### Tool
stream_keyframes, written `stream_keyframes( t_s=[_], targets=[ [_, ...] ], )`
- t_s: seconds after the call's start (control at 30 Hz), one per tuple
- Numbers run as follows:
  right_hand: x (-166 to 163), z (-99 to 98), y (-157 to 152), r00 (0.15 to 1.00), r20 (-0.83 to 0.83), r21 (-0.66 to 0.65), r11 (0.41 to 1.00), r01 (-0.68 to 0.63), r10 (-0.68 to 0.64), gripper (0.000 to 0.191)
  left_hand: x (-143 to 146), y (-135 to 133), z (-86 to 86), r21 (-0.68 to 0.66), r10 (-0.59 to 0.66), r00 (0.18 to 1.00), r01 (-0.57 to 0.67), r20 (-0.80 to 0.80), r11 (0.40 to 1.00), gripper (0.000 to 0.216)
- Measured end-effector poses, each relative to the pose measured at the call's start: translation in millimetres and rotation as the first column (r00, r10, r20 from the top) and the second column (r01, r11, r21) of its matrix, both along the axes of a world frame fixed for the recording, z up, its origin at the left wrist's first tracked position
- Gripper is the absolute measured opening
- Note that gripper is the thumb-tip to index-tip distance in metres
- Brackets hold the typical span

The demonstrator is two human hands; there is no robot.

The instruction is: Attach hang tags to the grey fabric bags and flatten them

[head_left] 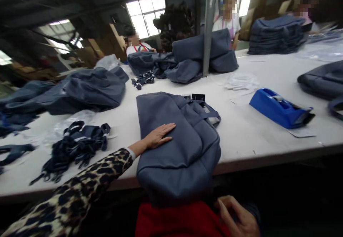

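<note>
A grey-blue fabric bag (184, 147) lies in front of me, its near end hanging over the table's front edge and its handles (211, 113) at the far side. My left hand (159, 136), on a leopard-print sleeve, lies flat on the bag's left part with fingers stretched out. Down below the table edge, my right hand (237, 217) rests by a red cloth (179, 221) near the bag's hanging end. Its fingers look loosely bent in the dim light, and I cannot make out whether they hold anything.
A blue tape dispenser (280, 107) stands to the right on the white table (254, 140). Dark straps (75, 147) lie bundled at left. More blue bags sit at left (88, 90), centre back (198, 56) and stacked at far right (277, 35). A metal post (208, 26) rises mid-table. Other people work at the far side.
</note>
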State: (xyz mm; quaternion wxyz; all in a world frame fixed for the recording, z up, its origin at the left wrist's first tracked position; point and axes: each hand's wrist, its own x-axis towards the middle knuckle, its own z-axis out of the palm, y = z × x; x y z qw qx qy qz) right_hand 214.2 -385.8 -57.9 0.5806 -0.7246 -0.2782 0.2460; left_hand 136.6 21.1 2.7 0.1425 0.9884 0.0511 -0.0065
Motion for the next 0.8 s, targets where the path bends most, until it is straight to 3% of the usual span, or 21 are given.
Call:
stream_keyframes(
  t_s=[0.07, 0.13, 0.27, 0.6, 0.8],
  targets=[
    [1.6, 8.4, 4.4, 0.986, -0.145, 0.028, 0.996, 0.09, -0.085, 0.03, -1.2, -2.8, -0.1, 0.024, -0.007, 1.0, 0.007, -0.014, 1.0, 0.065],
    [5.8, 22.6, 13.1, 0.966, -0.241, 0.077, 0.991, 0.113, -0.091, 0.036, -2.1, -5.8, 0.9, 0.05, 0.003, 1.0, -0.002, -0.02, 0.999, 0.065],
    [12.0, 43.4, 33.2, 0.955, -0.284, 0.193, 0.98, -0.037, 0.092, 0.041, -1.6, -5.6, 0.8, 0.088, 0.008, 1.0, -0.007, -0.012, 0.996, 0.064],
    [7.9, 34.2, 33.4, 0.889, -0.337, 0.232, 0.943, -0.24, 0.309, 0.025, -1.6, 2.7, -5.9, 0.133, -0.042, 0.999, 0.042, -0.002, 0.99, 0.063],
    [0.1, 38.2, 50.9, 0.938, -0.157, 0.14, 0.947, -0.289, 0.309, 0.015, -0.6, -1.7, -1.1, 0.144, -0.05, 0.998, 0.054, -0.035, 0.988, 0.063]
  ],
)
